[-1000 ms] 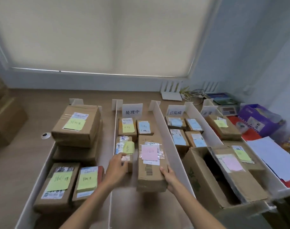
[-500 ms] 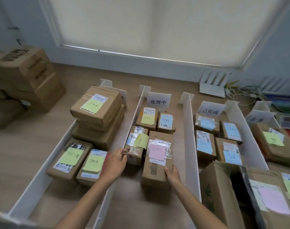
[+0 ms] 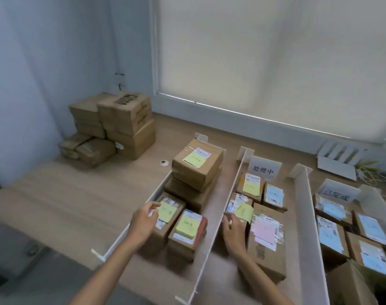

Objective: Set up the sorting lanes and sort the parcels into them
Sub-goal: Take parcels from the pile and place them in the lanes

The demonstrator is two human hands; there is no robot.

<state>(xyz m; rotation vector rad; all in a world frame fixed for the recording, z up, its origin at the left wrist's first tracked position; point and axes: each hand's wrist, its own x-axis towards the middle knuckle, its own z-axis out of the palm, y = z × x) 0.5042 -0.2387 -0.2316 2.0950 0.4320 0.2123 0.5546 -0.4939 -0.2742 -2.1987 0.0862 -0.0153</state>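
Note:
White divider boards (image 3: 220,216) split the wooden table into lanes. The left lane holds stacked brown boxes (image 3: 196,166) and two parcels with green notes. My left hand (image 3: 143,223) hovers with fingers apart over the nearer-left one (image 3: 168,213). The other green-note parcel (image 3: 187,230) lies to its right. In the middle lane, behind a sign card (image 3: 263,169), my right hand (image 3: 232,230) touches the near edge of a small taped parcel with a yellow note (image 3: 241,208). A long parcel with a pink note (image 3: 265,236) lies beside it. Blue-note parcels (image 3: 328,234) fill the right lane.
A pile of cardboard boxes (image 3: 119,124) stands at the back left corner by the wall. A small white round thing (image 3: 164,162) lies near the left lane. A white router (image 3: 339,159) and cables sit at the back right. An open carton (image 3: 352,285) is at the lower right.
The view has swung left. My left hand left the small taped parcel and went to the left lane. My right hand let go of the pink-note parcel and moved to the small one.

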